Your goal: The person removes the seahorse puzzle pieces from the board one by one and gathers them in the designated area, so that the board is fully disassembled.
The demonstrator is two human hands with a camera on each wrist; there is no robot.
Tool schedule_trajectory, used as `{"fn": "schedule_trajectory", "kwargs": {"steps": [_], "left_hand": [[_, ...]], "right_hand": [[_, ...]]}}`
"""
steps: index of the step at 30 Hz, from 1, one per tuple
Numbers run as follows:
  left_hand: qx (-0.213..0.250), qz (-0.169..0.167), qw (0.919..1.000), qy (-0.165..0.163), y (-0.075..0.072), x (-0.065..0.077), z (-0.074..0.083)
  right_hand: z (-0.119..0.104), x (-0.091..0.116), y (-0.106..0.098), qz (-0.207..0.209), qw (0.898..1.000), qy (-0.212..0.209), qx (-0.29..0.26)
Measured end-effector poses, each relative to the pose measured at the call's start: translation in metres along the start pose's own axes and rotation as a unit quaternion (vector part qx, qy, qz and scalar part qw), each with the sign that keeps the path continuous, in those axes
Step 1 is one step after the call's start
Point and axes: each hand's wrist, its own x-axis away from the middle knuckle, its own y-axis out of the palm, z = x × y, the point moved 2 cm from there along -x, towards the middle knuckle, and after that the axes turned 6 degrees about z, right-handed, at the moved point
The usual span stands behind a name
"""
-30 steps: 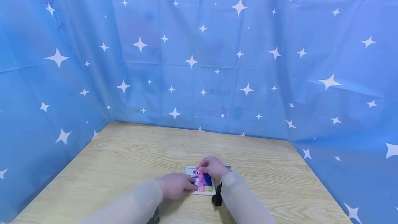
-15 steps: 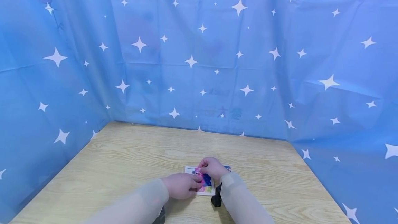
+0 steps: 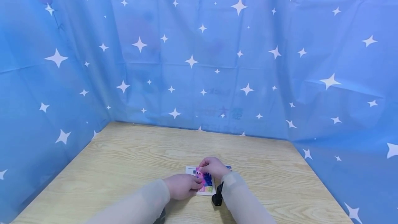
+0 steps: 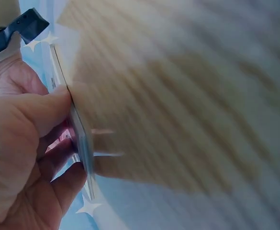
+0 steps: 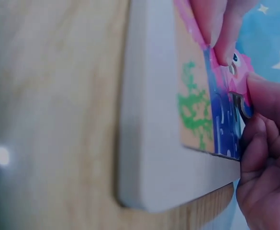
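A white-framed jigsaw board (image 3: 190,169) with a pink seahorse picture (image 3: 199,176) lies near the table's front. My right hand (image 3: 214,167) is at its top edge. In the right wrist view, its thumb and fingers pinch a pink puzzle piece (image 5: 240,85) with a printed eye, tilted up from the board. My left hand (image 3: 182,186) lies over the board's left side, fingers extended onto the seahorse. Its fingertips (image 5: 224,50) press on the picture just beside that piece. From the left wrist, the left thumb (image 4: 58,103) is seen along the board's edge.
A blue printed piece (image 3: 228,167) shows past my right wrist. Black wrist cameras (image 3: 217,196) sit under both forearms, close over the wooden table (image 3: 149,148). A blue star-patterned curtain (image 3: 192,44) encloses the table's back and sides.
My left hand has slid a little to the right, and its fingers now cover more of the seahorse's body. The right hand keeps its place at the top of the board.
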Motion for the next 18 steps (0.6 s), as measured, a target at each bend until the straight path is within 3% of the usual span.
{"fn": "schedule_trajectory", "kwargs": {"steps": [12,18], "left_hand": [[0.008,-0.002,0.9999,-0.012,0.0,-0.001,0.0],[0.022,-0.012,0.9994,-0.025,0.0,-0.001,0.001]], "right_hand": [[0.004,-0.001,-0.011,-0.007,0.997,0.017,-0.071],[0.01,-0.001,-0.031,0.012,0.995,0.022,-0.091]]}}
